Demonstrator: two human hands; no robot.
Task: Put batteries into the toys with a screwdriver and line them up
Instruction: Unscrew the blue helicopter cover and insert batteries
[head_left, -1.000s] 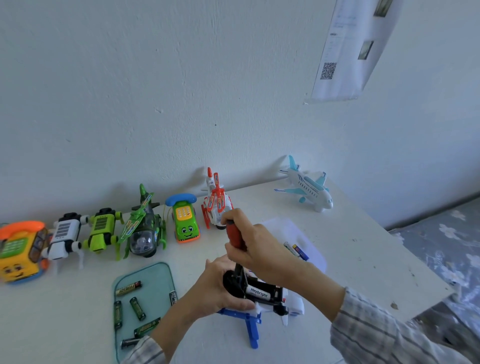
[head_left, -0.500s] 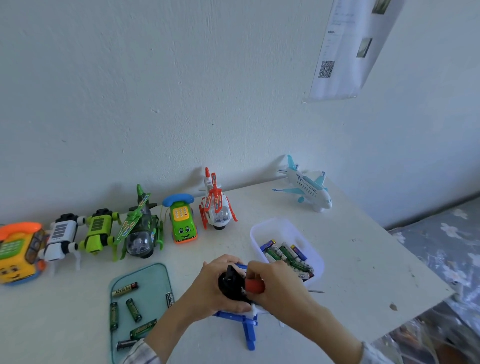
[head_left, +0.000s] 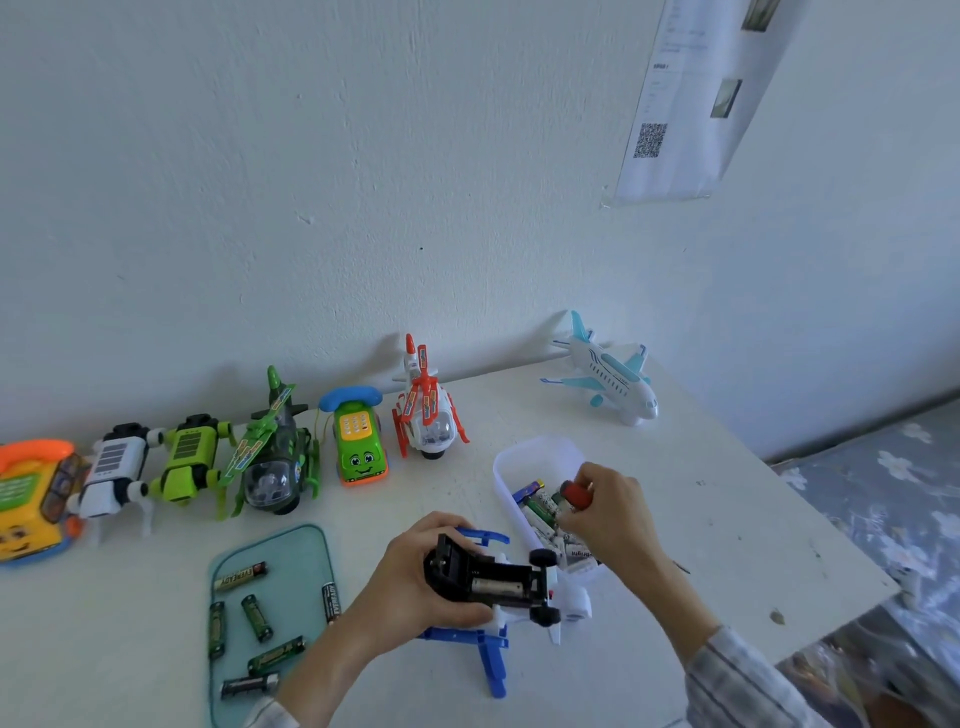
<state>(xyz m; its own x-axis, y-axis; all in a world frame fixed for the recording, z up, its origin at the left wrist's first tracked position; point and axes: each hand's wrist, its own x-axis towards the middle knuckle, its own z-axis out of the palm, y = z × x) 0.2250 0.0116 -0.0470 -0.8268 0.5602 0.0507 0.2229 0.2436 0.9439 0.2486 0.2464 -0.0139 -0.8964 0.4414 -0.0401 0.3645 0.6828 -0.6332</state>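
Note:
My left hand grips an upturned white and blue toy plane near the table's front; its black battery bay is open and shows one battery inside. My right hand holds a red-handled screwdriver over a white tub of batteries just right of the toy. A row of toys stands along the wall: orange phone, white robot, green robot, green helicopter, green phone car, red and white helicopter. A light blue plane stands apart at the right.
A teal tray with several loose batteries lies at the front left. The table's right edge drops off beyond my right arm, above a flower-patterned surface. A paper sheet with a QR code hangs on the wall.
My right hand lifted the screwdriver off the toy and carried it right, over the battery tub. The battery bay now lies uncovered. My left hand kept hold of the toy.

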